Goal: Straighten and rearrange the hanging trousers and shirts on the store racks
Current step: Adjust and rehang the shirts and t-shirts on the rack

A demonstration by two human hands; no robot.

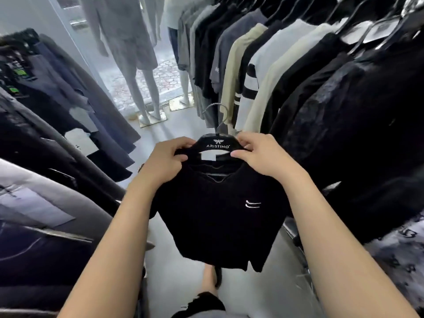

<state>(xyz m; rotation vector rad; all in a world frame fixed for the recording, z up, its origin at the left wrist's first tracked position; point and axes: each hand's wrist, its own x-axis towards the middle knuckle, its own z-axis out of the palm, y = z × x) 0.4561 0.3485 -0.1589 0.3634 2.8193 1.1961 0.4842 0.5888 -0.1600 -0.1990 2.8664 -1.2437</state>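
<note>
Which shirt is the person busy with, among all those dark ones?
Between the two racks, in the aisle, both hands hold one black T-shirt on a black hanger. It is off the rail, and has two small white stripes on the chest.

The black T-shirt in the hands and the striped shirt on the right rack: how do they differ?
The black T-shirt is off the rack, held at its hanger by the left hand and right hand; the striped shirt hangs on the rack. The first is plain black with a small chest logo; the second has black-and-white sleeve bands. Both are on hangers.
</note>
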